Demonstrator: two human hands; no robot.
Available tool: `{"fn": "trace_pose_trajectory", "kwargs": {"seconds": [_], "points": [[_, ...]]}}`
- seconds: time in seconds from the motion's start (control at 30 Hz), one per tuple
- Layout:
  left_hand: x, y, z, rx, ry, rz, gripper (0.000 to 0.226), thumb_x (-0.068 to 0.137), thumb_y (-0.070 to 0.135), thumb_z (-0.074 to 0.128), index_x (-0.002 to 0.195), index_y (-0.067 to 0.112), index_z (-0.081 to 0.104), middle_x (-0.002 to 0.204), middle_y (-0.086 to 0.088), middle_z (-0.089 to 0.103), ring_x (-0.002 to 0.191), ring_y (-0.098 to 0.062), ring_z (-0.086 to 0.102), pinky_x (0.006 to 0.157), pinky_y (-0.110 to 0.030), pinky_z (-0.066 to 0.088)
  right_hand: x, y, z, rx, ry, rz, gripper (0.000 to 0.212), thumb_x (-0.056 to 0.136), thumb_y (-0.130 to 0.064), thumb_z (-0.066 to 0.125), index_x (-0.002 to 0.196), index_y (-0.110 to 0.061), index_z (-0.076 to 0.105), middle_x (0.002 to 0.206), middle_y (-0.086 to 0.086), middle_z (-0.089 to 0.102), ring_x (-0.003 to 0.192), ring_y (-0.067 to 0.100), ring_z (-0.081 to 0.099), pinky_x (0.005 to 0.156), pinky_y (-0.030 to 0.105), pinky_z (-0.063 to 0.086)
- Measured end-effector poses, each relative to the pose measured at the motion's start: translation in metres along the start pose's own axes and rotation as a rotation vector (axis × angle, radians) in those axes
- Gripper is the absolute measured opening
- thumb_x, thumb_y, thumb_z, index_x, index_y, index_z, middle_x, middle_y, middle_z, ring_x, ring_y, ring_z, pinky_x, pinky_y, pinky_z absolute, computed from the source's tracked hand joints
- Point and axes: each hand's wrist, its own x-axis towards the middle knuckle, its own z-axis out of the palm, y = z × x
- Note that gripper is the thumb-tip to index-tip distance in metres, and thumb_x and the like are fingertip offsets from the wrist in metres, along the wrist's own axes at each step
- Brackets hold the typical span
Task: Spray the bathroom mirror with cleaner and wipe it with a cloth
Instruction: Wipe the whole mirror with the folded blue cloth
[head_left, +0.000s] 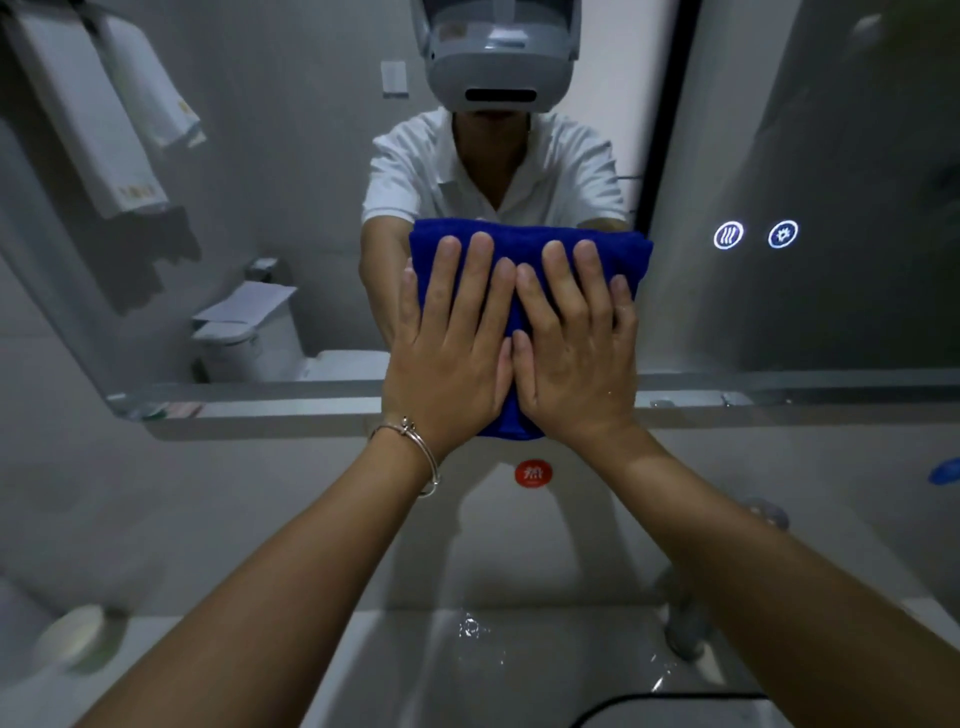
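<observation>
**Wiping under way, lower centre of the glass**

Reaching over the wet sink (467, 654), both arms stretch forward. The left hand (452, 358) and right hand (576, 358) lie flat, fingers spread, pressing a folded blue cloth (524, 244) against the mirror (291, 171) just above its bottom edge. No spray bottle shows; spraying seems done. The rest of the glass probably awaits wiping.

Both hands flat on blue cloth (524, 249), pressed to mirror (270, 171) nr its bottom edge.
L hand (447, 358) w/ bracelet (415, 447) & R hand (576, 358) side by side, thumbs touching, fingers spread; two lit icons (756, 234) glow twd mirror's right edge; wet sink (483, 654) below.
</observation>
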Motion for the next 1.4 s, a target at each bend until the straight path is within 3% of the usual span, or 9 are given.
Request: {"fn": "trace_pose_trajectory", "kwargs": {"seconds": [0.07,0.23,0.47,0.77,0.83,1.03,1.17,1.27,1.4], "points": [[-0.01,0.002,0.003,-0.02,-0.005,-0.003,0.055,0.098,0.031,0.021,0.144,0.005,0.006,0.147,-0.021,0.024,0.134,-0.039,0.018,0.114,-0.05,0.005,-0.009,-0.003,0.002,0.006,-0.02,-0.001,0.049,0.097,-0.031,0.034,0.14,-0.014,0.02,0.145,0.007,0.017,0.143,0.016,-0.001,0.113,0.042,0.01],[-0.019,0.002,0.007,-0.038,-0.029,-0.009,0.058,0.097,0.033,0.02,0.145,0.007,-0.001,0.147,-0.02,0.015,0.135,-0.039,0.015,0.114,-0.05,0.002,-0.015,-0.002,0.005,-0.002,-0.03,-0.039,0.05,0.096,-0.032,0.035,0.141,-0.013,0.021,0.145,0.009,0.019,0.136,0.027,0.019,0.113,0.043,0.01],[-0.035,-0.016,-0.004,0.016,-0.153,0.121,0.076,0.088,0.041,0.033,0.147,0.008,0.0,0.152,-0.017,0.007,0.143,-0.029,-0.009,0.115,-0.048,-0.001,-0.027,-0.004,0.002,0.037,-0.085,-0.076,0.066,0.091,-0.039,0.041,0.145,-0.013,0.013,0.148,0.01,0.017,0.143,0.017,-0.009,0.114,0.046,0.01],[-0.066,-0.058,-0.014,0.165,-0.218,0.312,0.087,0.089,0.061,0.034,0.148,0.005,0.004,0.154,-0.018,0.003,0.143,-0.033,-0.004,0.114,-0.05,0.006,-0.042,-0.035,0.013,-0.021,-0.168,-0.146,0.079,0.09,-0.054,0.045,0.146,-0.01,0.011,0.151,0.011,0.01,0.143,0.023,-0.015,0.114,0.047,0.006],[-0.075,-0.058,-0.012,0.235,-0.235,0.283,0.086,0.09,0.056,0.036,0.148,0.004,0.0,0.154,-0.02,-0.004,0.142,-0.034,-0.01,0.114,-0.051,0.004,-0.044,-0.042,0.017,-0.078,-0.17,-0.151,0.078,0.09,-0.057,0.044,0.145,-0.011,0.013,0.155,0.011,-0.006,0.142,0.024,-0.018,0.113,0.046,0.006],[-0.078,-0.033,-0.001,0.206,-0.175,0.108,0.096,0.089,0.04,0.058,0.146,0.003,-0.009,0.152,-0.018,-0.021,0.141,-0.035,-0.015,0.114,-0.052,0.001,-0.045,-0.031,0.018,-0.177,-0.142,-0.235,0.076,0.091,-0.053,0.044,0.145,-0.011,0.011,0.155,0.012,-0.008,0.141,0.027,-0.021,0.113,0.043,0.005],[-0.071,-0.009,0.002,0.169,-0.162,-0.007,0.106,0.081,0.037,0.07,0.145,0.0,-0.006,0.152,-0.025,-0.011,0.14,-0.042,-0.006,0.114,-0.054,0.001,-0.042,-0.013,0.011,-0.112,-0.101,-0.345,0.066,0.091,-0.046,0.05,0.141,-0.012,0.025,0.148,0.002,0.027,0.144,0.029,0.002,0.113,0.039,0.018],[-0.062,0.016,0.005,0.159,-0.189,-0.045,0.1,0.079,0.031,0.074,0.143,-0.001,0.004,0.145,-0.03,0.01,0.136,-0.045,0.009,0.113,-0.057,0.005,-0.046,0.01,0.001,-0.099,-0.094,-0.377,0.064,0.091,-0.044,0.052,0.14,-0.012,0.027,0.15,0.002,0.028,0.134,0.021,0.026,0.109,0.039,0.03],[-0.042,0.064,0.012,0.178,-0.287,-0.024,0.079,0.082,0.028,0.055,0.14,-0.006,0.013,0.145,-0.028,0.012,0.136,-0.047,0.005,0.103,-0.064,0.011,-0.059,0.059,-0.011,-0.135,-0.09,-0.388,0.056,0.096,-0.039,0.039,0.142,-0.01,0.024,0.145,0.006,0.024,0.134,0.022,0.026,0.111,0.04,0.018]]}}
